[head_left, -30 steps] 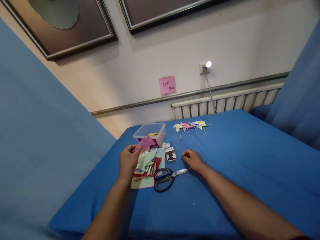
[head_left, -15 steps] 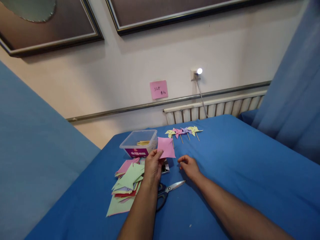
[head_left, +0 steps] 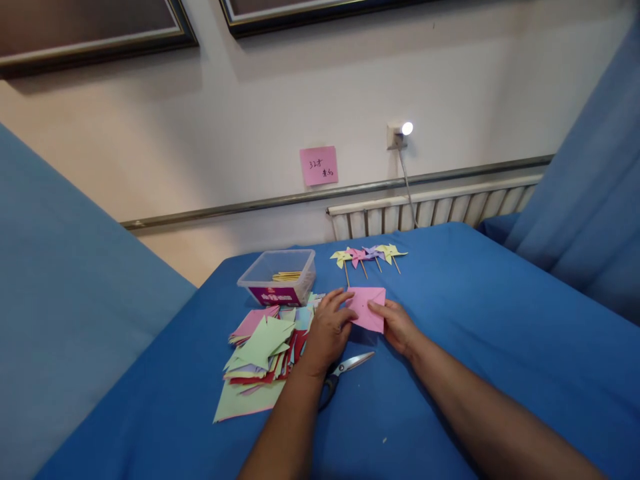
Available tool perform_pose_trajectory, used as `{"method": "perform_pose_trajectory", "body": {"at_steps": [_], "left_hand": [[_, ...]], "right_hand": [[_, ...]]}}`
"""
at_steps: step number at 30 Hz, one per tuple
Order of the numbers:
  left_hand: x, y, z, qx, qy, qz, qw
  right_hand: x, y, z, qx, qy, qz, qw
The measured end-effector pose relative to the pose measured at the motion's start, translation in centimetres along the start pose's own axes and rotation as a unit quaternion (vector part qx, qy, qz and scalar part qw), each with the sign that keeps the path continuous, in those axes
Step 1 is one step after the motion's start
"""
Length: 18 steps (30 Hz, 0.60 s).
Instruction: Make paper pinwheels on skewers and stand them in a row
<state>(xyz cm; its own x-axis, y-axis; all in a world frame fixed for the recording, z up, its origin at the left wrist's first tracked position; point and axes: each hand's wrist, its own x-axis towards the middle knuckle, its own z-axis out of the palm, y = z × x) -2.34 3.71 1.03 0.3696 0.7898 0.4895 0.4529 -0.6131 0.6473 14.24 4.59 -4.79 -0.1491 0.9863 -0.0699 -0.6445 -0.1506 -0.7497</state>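
A square of pink paper (head_left: 364,312) with slanting cut or crease lines is held up above the blue cloth. My right hand (head_left: 399,327) pinches its right side, thumb on the front face. Over the left edge curl the fingers of my left hand (head_left: 331,328), closed on the paper. Scissors (head_left: 353,363) lie below the hands, their handles partly hidden by my left forearm. To the left is a pile of coloured paper (head_left: 263,343), green pieces on top. Finished paper pinwheels (head_left: 357,257) on sticks lie in a row beyond the hands.
A clear plastic box (head_left: 277,270) with thin sticks (head_left: 287,276) in it stands behind the paper pile. The blue cloth (head_left: 480,333) covers the table. Blue curtains (head_left: 590,200) hang at both sides. A radiator (head_left: 435,208) runs along the wall.
My right hand has come over to grip the pink paper's right side. The paper and my left hand have moved right, and my left hand has shifted its grip. The view has tilted down slightly.
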Motion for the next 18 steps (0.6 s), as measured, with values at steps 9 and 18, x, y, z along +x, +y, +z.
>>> {"method": "perform_pose_trajectory", "body": {"at_steps": [9,18], "left_hand": [[-0.3,0.3,2.8,-0.425,0.200,-0.278,0.838],[-0.8,0.0,4.2,-0.478,0.214,-0.337,0.782]], "right_hand": [[0.1,-0.2,0.4,0.079,0.041,-0.051,0.995],[-1.1,1.3,1.8,0.032,0.025,-0.009,0.999]]}}
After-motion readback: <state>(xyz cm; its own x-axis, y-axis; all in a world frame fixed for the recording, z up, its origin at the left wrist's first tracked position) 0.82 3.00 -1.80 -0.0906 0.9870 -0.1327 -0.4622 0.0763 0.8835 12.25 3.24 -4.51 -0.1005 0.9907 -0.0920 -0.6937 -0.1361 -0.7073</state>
